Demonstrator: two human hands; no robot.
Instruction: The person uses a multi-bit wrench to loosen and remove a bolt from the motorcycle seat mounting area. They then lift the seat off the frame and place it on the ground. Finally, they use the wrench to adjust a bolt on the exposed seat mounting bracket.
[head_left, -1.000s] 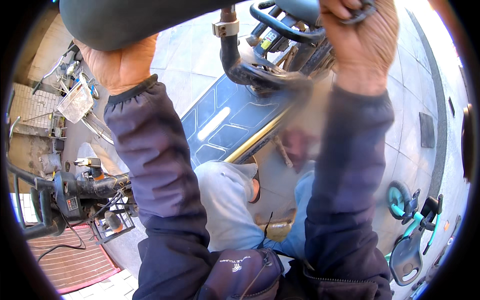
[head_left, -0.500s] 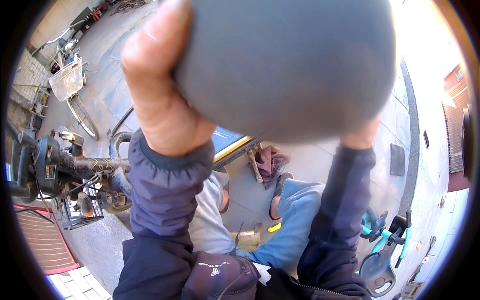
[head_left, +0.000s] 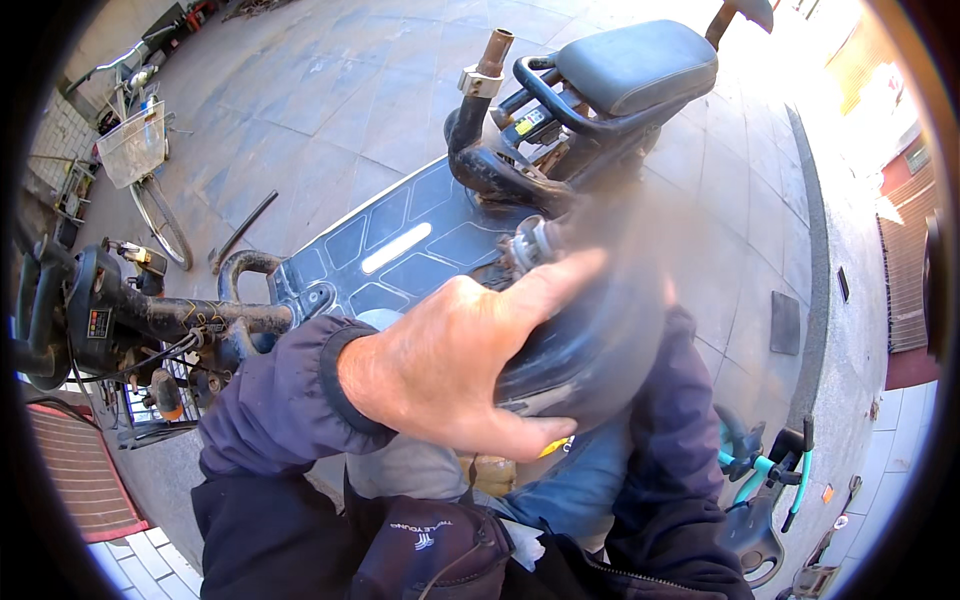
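Handlebar assembly [head_left: 92, 310]: is jutting in.
Bicycle [head_left: 148, 150]: is standing beyond, carrying 1 basket.
Footboard [head_left: 350, 282]: is running partly behind the left hand.
Left hand [head_left: 440, 370]: is holding the dark seat, thumb and fingers spreading wide.
Bare post [head_left: 494, 52]: is rising beyond the seat.
Dark seat [head_left: 560, 370]: is hanging above the legs, blocking the view; its metal fitting [head_left: 535, 245] is facing the footboard, its long axis seemingly slanting up rightward; blur is hiding the nose.
Right hand [head_left: 670, 291]: is mostly hiding behind; cannot tell its grip.
Mat [head_left: 785, 323]: is lying flat.
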